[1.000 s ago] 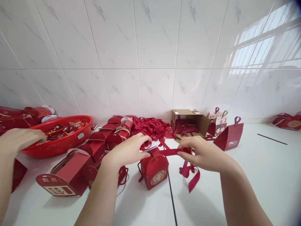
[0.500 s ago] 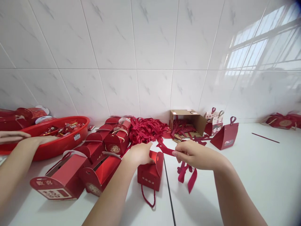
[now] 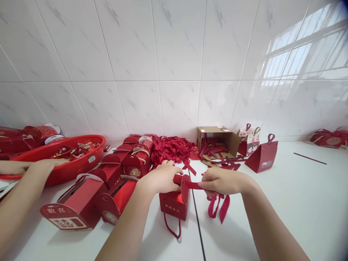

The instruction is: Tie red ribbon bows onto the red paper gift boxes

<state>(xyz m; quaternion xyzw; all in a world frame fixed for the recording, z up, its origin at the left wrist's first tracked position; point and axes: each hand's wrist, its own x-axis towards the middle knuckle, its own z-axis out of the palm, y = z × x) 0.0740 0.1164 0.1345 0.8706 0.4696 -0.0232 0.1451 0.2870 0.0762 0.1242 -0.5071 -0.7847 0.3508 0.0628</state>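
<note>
A small red gift box [image 3: 175, 204] with gold lettering and a cord handle stands upright in front of me. My left hand [image 3: 164, 177] is closed at its top left, thumb and fingers by the box's opening; its fingertips are partly hidden. My right hand [image 3: 217, 181] pinches a flat red ribbon [image 3: 192, 185], stretched level to the box's rounded end flap [image 3: 186, 181]. A red strip also shows between that flap and my left fingers. Further ribbon ends [image 3: 224, 209] dangle below my right hand.
Several red gift boxes [image 3: 77, 201] stand at left. Behind lie a heap of red ribbon [image 3: 174, 148] and a cardboard box [image 3: 232, 143] of strips. A co-worker's hands [image 3: 45, 163] reach to a red basin [image 3: 78, 168] with wrapped sweets. A triangular red box [image 3: 262, 156] stands right.
My right hand has moved slightly down, bringing the ribbon to the box's end flap. My left fingers have shifted up around the box top. The co-worker's hands have moved a little.
</note>
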